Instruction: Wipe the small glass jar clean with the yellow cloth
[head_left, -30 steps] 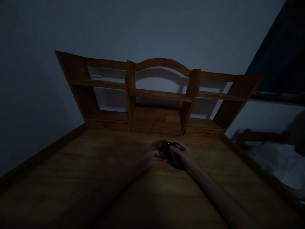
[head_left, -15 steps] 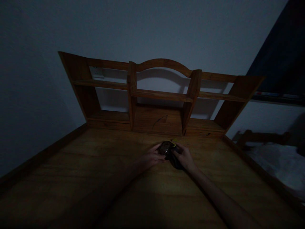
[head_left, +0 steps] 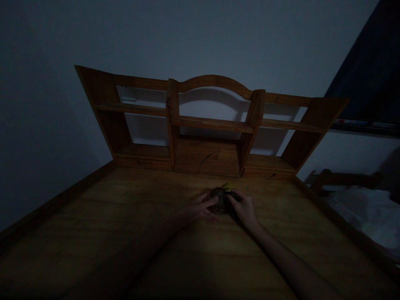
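Observation:
A small dark, rounded object (head_left: 220,205) with a yellow part (head_left: 228,188) at its far right side is between my hands, over the desktop. In the dim light I cannot make out what kind of thing it is. My left hand (head_left: 204,209) grips its left side, thumb and fingers curled around it. On the right, my right hand (head_left: 245,208) has its fingers closed near the yellow part, on the dark object's right side. My right fingers hide some of that side.
The wooden desktop (head_left: 150,196) lies under both forearms. Along its back stands a wooden shelf unit (head_left: 212,123) against the wall. A power socket (head_left: 128,93) shows behind the left shelf. White cloth (head_left: 368,216) lies beyond the desk's right edge.
The dark object has turned in my hands. My left fingers have shifted on it, and the dark part that stuck out below my right hand no longer shows there.

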Available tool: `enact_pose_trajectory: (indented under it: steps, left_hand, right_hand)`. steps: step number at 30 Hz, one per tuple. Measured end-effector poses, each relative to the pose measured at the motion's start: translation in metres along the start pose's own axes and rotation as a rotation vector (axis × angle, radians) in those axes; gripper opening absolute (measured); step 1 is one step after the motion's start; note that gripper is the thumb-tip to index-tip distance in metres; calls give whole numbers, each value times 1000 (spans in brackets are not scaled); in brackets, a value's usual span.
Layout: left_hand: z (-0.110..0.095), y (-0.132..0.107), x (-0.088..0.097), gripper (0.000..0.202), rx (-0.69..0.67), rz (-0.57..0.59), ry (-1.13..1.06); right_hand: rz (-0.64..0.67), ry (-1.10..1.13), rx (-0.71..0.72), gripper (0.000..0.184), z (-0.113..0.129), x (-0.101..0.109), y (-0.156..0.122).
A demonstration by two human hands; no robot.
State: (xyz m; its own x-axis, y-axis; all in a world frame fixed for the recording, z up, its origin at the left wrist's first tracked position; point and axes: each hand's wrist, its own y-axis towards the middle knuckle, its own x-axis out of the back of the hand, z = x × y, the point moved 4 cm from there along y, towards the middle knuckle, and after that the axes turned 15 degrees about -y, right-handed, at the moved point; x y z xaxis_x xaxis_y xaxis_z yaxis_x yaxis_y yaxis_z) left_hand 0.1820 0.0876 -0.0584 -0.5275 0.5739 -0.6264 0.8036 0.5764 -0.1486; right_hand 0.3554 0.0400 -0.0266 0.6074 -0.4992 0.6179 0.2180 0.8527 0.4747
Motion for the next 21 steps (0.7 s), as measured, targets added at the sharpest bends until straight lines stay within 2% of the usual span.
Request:
enact_pose_trajectory:
  steps: [2,5,11,14,18,21]
  left_hand:
    - [3,4,3,71,70,-55,-1]
    - [5,11,6,79,122,-72,-57]
    - [4,9,7,72,5,-107,-17]
    - [1,2,3,70,-71,-26,48]
    - [1,-2,0,82,-97,70,131]
    - [1,-2,-2,66,-101,144,155]
  right_hand:
    - [5,-28,26,20,7,3,-1]
    - [-13,-41,34,20,11,6,0]
    - [65,-2,104,29,15,6,3]
    - [132,-17,132,42,20,5,2]
    - [168,-11,159,51,25,4,-1]
    - [119,1,142,45,22,5,0]
